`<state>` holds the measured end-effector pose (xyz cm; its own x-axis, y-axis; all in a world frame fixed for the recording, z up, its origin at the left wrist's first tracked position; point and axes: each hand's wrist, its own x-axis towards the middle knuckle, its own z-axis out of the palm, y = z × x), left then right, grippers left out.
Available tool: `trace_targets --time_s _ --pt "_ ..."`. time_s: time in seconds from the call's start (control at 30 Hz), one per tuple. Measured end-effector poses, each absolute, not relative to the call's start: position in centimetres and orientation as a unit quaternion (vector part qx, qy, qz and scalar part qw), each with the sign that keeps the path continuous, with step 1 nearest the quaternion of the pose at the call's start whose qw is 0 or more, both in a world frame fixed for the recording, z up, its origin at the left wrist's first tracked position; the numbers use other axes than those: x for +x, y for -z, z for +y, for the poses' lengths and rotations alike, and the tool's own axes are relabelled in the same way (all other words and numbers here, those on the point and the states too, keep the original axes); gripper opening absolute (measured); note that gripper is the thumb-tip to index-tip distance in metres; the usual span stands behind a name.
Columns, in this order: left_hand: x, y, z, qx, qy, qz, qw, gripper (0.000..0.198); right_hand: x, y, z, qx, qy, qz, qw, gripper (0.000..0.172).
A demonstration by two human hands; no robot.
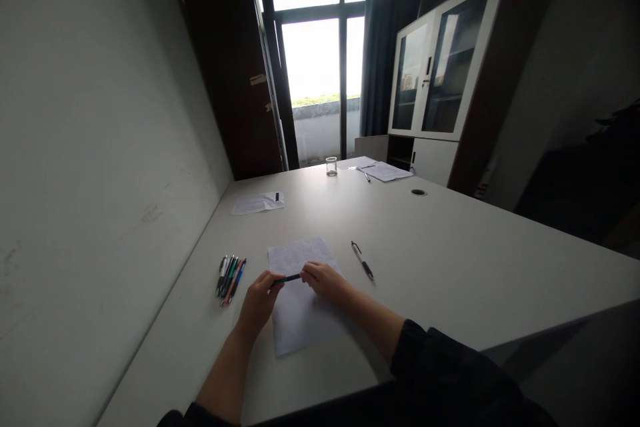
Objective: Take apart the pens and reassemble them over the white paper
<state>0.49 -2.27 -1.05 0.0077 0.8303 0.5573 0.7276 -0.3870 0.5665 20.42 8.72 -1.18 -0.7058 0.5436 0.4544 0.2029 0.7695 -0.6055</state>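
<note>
Both my hands hold one dark pen [289, 278] level above a written sheet of paper [300, 307] on the white table [450, 260]. My left hand [259, 300] pinches the pen's left end. My right hand [325, 280] grips its right end, fingers closed. A bunch of several coloured pens [230, 278] lies to the left of the sheet. A single black and white pen [363, 260] lies to the right of it.
A folded paper [259, 203] lies further back on the left. A small glass [331, 166], loose sheets [385, 171] and another pen sit at the far end. A wall runs along the table's left side; a glass-door cabinet [440, 73] stands at the back right.
</note>
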Motion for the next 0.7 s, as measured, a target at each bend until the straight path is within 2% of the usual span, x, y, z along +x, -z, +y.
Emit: trace_targets --time_s 0.27,0.43,0.7 --pt "0.2 1.5 -2.0 0.711 -0.446 0.541 0.055 0.013 20.6 1.5 8.8 -0.213 -0.258 -0.894 0.298 0.026" --pt "0.3 1.5 -2.0 0.707 -0.448 0.544 0.057 0.013 20.7 0.9 8.5 -0.214 -0.236 -0.896 0.311 0.021" --pt "0.4 2.2 -1.9 0.661 -0.465 0.585 0.070 0.023 20.7 0.1 8.3 -0.181 -0.140 -0.923 0.308 0.016"
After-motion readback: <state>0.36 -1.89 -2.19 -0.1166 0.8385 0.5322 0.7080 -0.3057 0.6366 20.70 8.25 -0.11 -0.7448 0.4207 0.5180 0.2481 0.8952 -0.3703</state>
